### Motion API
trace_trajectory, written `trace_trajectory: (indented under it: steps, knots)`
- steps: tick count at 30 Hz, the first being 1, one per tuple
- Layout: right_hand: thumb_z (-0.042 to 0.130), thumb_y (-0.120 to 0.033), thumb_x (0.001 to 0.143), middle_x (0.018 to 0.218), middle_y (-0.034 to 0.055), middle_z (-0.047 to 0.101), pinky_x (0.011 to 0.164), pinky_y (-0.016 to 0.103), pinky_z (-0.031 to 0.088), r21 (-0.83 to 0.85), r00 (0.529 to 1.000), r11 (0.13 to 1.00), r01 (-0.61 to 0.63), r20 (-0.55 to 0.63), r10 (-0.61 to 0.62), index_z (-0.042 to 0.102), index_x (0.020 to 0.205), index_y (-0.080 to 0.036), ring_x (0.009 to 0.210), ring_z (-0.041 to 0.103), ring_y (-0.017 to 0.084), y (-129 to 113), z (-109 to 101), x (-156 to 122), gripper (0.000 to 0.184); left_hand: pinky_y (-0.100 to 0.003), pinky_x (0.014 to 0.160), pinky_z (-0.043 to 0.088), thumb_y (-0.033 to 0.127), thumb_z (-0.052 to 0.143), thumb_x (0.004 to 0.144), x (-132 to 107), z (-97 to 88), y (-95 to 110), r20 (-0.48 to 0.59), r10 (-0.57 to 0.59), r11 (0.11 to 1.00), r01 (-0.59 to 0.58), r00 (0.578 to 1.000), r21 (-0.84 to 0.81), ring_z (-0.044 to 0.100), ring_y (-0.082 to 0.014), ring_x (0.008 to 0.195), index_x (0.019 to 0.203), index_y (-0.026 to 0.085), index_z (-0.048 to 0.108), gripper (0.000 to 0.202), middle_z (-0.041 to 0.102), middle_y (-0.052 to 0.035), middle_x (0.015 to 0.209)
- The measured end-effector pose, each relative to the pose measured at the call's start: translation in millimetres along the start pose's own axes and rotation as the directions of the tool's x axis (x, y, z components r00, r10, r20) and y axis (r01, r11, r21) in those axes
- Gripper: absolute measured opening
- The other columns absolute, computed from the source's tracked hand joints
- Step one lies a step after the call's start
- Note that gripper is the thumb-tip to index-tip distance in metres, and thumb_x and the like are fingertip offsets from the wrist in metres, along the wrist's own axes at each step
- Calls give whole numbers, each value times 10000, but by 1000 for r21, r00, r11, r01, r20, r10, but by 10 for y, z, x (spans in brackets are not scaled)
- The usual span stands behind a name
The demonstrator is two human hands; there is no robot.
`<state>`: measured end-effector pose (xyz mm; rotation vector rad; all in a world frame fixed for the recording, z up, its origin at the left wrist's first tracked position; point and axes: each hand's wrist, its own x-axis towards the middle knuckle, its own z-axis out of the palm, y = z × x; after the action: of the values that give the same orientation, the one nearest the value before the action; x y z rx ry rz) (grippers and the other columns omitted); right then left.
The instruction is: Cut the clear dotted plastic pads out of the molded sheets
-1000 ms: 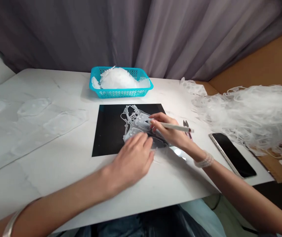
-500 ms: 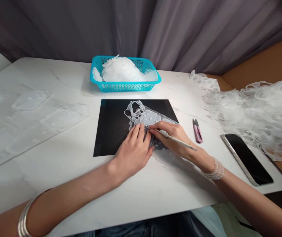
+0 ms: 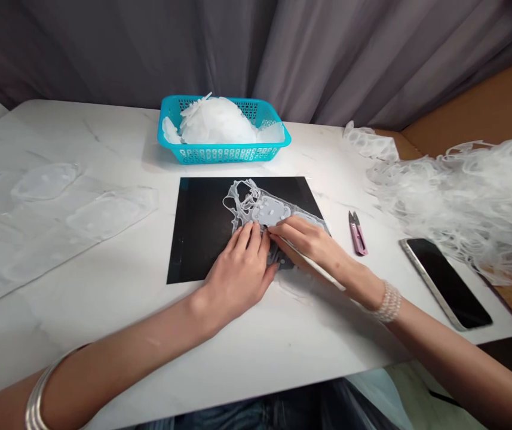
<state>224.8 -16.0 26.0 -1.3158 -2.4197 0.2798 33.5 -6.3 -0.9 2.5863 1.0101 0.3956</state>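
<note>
A translucent, milky sheet (image 3: 272, 209) with rounded shapes and a torn, lacy left end lies on a black mat (image 3: 199, 227). My left hand (image 3: 240, 263) rests flat on the sheet's near part and on the mat, its fingers stretched out and holding nothing. Just beside those fingertips, my right hand (image 3: 312, 248) grips a slim, pale pen-like tool (image 3: 321, 272). The tool slants down to the left, and its tip meets the sheet near my left fingers. That tip is too small to make out. Both hands cover much of the sheet's near side.
Behind the mat stands a blue basket (image 3: 224, 153) heaped with white translucent pieces. To the right lie pink thread snips (image 3: 358, 234), a phone (image 3: 448, 283) and a big tangle of clear strips (image 3: 457, 197). A larger translucent sheet (image 3: 58, 233) covers the table's left side.
The tool's rear end has swung down and slightly left in my right hand. My left hand stays on the sheet. The whole view has shifted slightly.
</note>
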Motion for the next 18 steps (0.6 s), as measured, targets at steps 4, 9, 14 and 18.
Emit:
trace_trajectory:
  steps: [4,9,14,18]
  knots:
    - [398,-252,1039,1250,187,653,985,511,508,-30,998,997,65,-24,-66,614,1264,-159,1208,589,313,123,62,97,326,-518,1197,264,344,460,977,0,-18,4,3,22,998,-22,1000,60,338,-413,1446,1399,-66,483,589,434,-315,1489]
    - [434,-180,1012,1346,201,623,1079,538,465,-53,984,985,167,64,-164,582,1340,-128,1293,567,310,216,115,145,363,-538,1174,313,353,428,983,-23,35,-28,-45,29,995,-24,999,100,377,-402,1430,1399,-42,491,577,460,-305,1475]
    - [433,-161,995,1233,195,690,1070,490,490,205,995,974,100,-3,-101,645,1276,-104,1186,647,280,234,103,192,356,-536,1150,364,376,422,982,-35,70,-88,-96,65,988,-51,993,145,419,-403,1405,1390,-28,516,582,501,-297,1444]
    - [531,-230,969,1124,60,749,987,403,565,600,883,770,-215,-217,416,740,1088,-239,1043,706,207,718,-268,85,241,-515,1114,423,373,416,987,-45,63,-102,-118,111,964,-78,987,256,447,-385,1389,1417,-9,505,582,486,-275,1468]
